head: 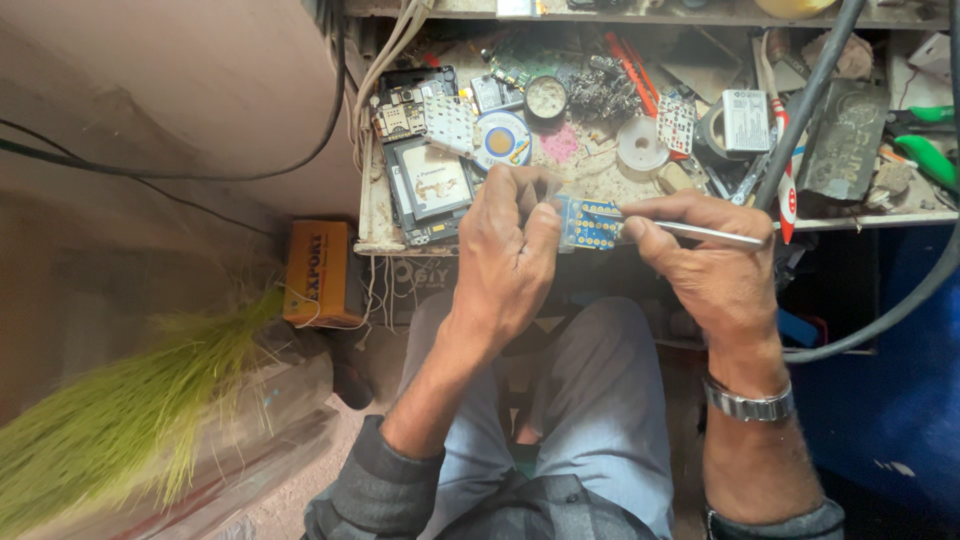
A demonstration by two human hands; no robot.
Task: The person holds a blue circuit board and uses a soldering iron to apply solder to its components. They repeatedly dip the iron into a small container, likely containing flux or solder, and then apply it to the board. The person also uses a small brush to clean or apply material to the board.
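Observation:
My left hand (pixel 510 255) grips a small blue circuit board (pixel 588 224) with rows of gold contact pads, holding it by its left edge just off the front of the workbench. My right hand (pixel 700 260) pinches metal tweezers (pixel 712 233), with their tip at the board's right edge. A metal watch (pixel 750 404) sits on my right wrist. Both hands hover above my lap in grey trousers.
The cluttered workbench (pixel 372 215) holds a phone with a battery (pixel 430 185), loose circuit boards, a round tin (pixel 546 98), a solder spool (pixel 640 145) and green-handled tools (pixel 930 155). A thick black cable (pixel 800 110) crosses on the right. An orange box (pixel 318 272) and green broom bristles (pixel 140 400) lie lower left.

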